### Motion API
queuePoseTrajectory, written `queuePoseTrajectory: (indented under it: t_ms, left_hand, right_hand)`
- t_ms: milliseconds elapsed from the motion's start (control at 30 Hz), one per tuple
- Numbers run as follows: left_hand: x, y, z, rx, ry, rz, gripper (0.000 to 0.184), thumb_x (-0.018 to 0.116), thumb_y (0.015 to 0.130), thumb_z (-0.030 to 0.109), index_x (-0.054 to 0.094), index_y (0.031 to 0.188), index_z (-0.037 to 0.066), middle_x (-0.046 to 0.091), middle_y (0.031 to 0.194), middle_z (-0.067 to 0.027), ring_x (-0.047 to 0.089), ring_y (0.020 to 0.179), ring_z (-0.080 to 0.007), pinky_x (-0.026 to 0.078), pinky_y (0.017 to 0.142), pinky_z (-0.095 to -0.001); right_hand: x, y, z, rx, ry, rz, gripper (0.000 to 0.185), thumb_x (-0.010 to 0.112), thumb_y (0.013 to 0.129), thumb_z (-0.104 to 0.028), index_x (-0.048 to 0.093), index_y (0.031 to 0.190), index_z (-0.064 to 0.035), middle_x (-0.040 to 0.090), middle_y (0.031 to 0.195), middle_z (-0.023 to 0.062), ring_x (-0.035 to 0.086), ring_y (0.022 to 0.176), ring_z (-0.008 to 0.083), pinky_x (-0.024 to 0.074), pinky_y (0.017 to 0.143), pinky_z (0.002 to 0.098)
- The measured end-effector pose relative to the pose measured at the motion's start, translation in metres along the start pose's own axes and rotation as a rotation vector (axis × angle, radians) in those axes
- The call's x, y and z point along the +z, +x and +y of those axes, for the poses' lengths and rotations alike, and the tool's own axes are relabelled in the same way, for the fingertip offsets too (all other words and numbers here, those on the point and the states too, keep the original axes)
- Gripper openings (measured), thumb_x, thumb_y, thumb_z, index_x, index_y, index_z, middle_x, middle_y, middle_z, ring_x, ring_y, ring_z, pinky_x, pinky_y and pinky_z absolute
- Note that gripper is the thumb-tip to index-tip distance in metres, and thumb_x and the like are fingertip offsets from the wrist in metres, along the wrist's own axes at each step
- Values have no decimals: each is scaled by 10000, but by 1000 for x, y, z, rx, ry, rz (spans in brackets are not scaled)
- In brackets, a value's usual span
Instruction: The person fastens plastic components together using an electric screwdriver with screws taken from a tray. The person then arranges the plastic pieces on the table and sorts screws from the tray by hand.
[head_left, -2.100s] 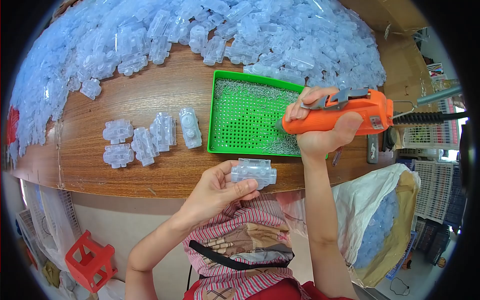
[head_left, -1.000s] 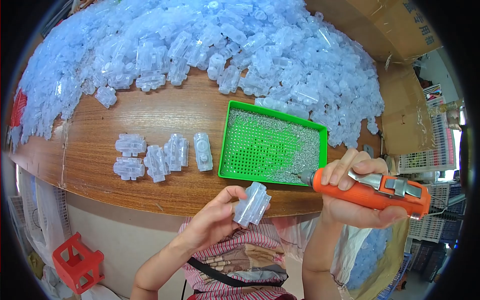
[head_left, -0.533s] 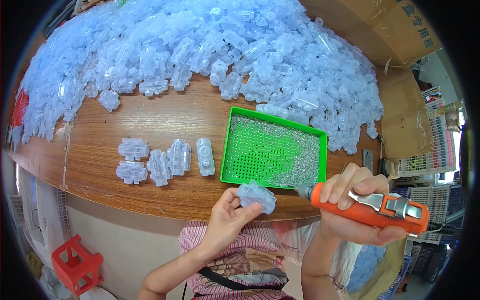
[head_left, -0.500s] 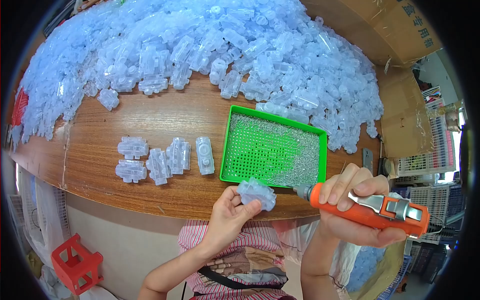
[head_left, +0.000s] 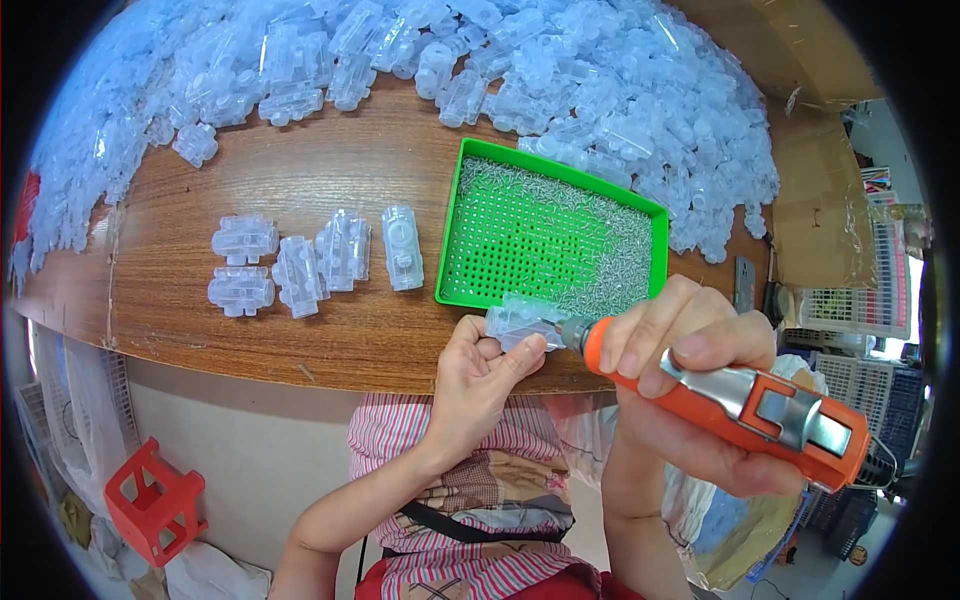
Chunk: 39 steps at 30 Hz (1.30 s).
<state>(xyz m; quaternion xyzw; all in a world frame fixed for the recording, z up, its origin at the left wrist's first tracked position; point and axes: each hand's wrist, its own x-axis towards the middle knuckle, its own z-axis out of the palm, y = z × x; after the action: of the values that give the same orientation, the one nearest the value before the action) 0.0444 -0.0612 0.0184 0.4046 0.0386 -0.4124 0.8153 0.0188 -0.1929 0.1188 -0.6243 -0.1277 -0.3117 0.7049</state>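
Observation:
Pinched in my left hand [head_left: 478, 385] is a clear plastic part [head_left: 522, 318], held at the near edge of the green tray [head_left: 452, 297]. My right hand [head_left: 690, 375] is wrapped round an orange electric screwdriver [head_left: 740, 410]. Its tip points left and meets the clear part; the exact contact point is too small to tell. Small silver screws [head_left: 625, 250] lie in the perforated tray, mostly along its far and right sides. Left of the tray, an upright-lying clear part [head_left: 403, 248] and several similar parts [head_left: 345, 250] rest on the wooden table [head_left: 200, 345].
A large heap of clear parts [head_left: 560, 75] covers the table's far side. Cardboard [head_left: 820, 200] stands at the right. Below the table are a red stool [head_left: 155, 502] at left and an open sack [head_left: 735, 530] at right. A cable [head_left: 880, 470] trails from the screwdriver.
The screwdriver has moved left and its tip now meets the clear part. My left hand still grips that part, turned from its earlier pose. The camera view has shifted.

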Motion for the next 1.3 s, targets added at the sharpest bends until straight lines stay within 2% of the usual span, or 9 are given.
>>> queuePoseTrajectory:
  t_ms: [633, 800, 1000, 1033, 1100, 1167, 1200, 1233, 1300]
  left_hand:
    - [-4, 0, -5, 39, 21, -29, 269, 618, 886, 46, 426, 1056, -34, 635, 973, -145, 619, 860, -116, 512, 759, -228]
    - [-3, 0, -8, 66, 4, -33, 264, 607, 892, 40, 419, 1066, -27, 634, 985, -145, 619, 889, -121, 508, 782, -228]
    - [-5, -2, -3, -25, -1, -6, 289, 619, 897, 93, 410, 1069, -9, 634, 997, -126, 613, 877, -119, 503, 764, -242]
    - [-10, -5, 6, -45, 80, -45, 313, 627, 897, 131, 429, 1093, -11, 643, 1006, -118, 617, 915, -127, 503, 776, -251]
    - [-16, -17, 42, -16, 305, -89, 339, 600, 902, 81, 414, 1168, -21, 626, 1059, -120, 611, 965, -141, 503, 834, -262]
    - [-33, -28, 78, 54, 607, -85, 379, 585, 908, 69, 415, 1234, -23, 620, 1098, -124, 608, 999, -149, 496, 863, -262]
    - [-41, -31, 94, 138, 700, -40, 347, 588, 905, 77, 451, 1208, -20, 634, 1078, -118, 623, 967, -146, 508, 824, -260]
    - [-45, -35, 115, 115, 991, 83, 339, 604, 894, 110, 476, 1172, -37, 655, 1026, -132, 647, 898, -153, 514, 772, -260]
    - [-59, -37, 136, 132, 1343, 141, 395, 623, 873, 177, 469, 1151, -58, 642, 811, -167, 656, 748, -197, 497, 644, -318]
  right_hand:
    - [1, -7, 19, -58, -191, -228, 888, 578, 586, -829, 541, 883, 7, 524, 665, 71, 537, 628, 192, 468, 480, 303]
    - [7, -2, 19, -40, -177, -228, 890, 604, 551, -828, 544, 856, 6, 514, 644, 69, 528, 608, 195, 462, 474, 300]
    - [17, 18, 2, 91, 104, 166, 680, 513, 831, -647, 535, 851, 33, 519, 610, 73, 468, 528, 165, 457, 470, 291]
    - [12, 24, -4, 120, 128, 194, 732, 477, 806, -699, 530, 869, 29, 515, 612, 74, 471, 526, 165, 457, 470, 297]
    - [-8, 33, -15, 179, 163, 250, 845, 407, 757, -802, 520, 907, 22, 507, 616, 78, 476, 522, 166, 457, 470, 307]
    - [-22, 35, -12, 204, 48, 347, 814, 423, 768, -782, 515, 906, 14, 501, 625, 73, 476, 514, 161, 453, 470, 304]
    - [-26, 34, -8, 219, -15, 399, 798, 432, 773, -772, 512, 906, 10, 497, 630, 71, 476, 510, 158, 452, 469, 302]
    - [-26, 33, -1, 209, -96, 454, 751, 434, 808, -732, 507, 911, 9, 500, 645, 67, 496, 513, 148, 459, 479, 296]
    - [-37, 31, 14, 185, -227, 472, 637, 471, 858, -634, 498, 983, -10, 509, 649, 62, 529, 557, 143, 482, 529, 304]
